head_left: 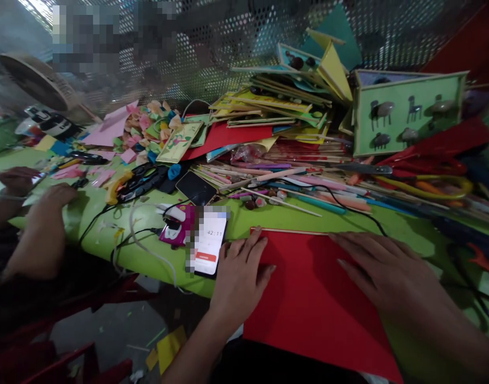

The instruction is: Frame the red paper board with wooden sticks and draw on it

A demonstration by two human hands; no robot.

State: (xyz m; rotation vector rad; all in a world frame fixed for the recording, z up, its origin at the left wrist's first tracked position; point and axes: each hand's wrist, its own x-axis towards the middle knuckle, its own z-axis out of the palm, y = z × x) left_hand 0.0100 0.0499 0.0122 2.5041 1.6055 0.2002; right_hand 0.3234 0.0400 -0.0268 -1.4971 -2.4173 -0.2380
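A red sheet of paper point(312, 298) lies on the green table point(268, 218) right in front of me. My left hand point(240, 272) rests flat on the sheet's left edge, fingers stretched out and apart. My right hand point(382, 266) lies flat on the sheet's upper right part, fingers extended toward the left. Neither hand holds anything. A thin wooden stick point(288, 231) lies along the sheet's far edge, just beyond my fingertips.
A phone point(209, 242) showing a timer lies left of my left hand, beside a magenta device point(176, 226) with cables. Stacks of craft cards point(276, 106), sticks and a green picture card point(408, 112) crowd the back. Another person's hands point(40, 208) rest at the left.
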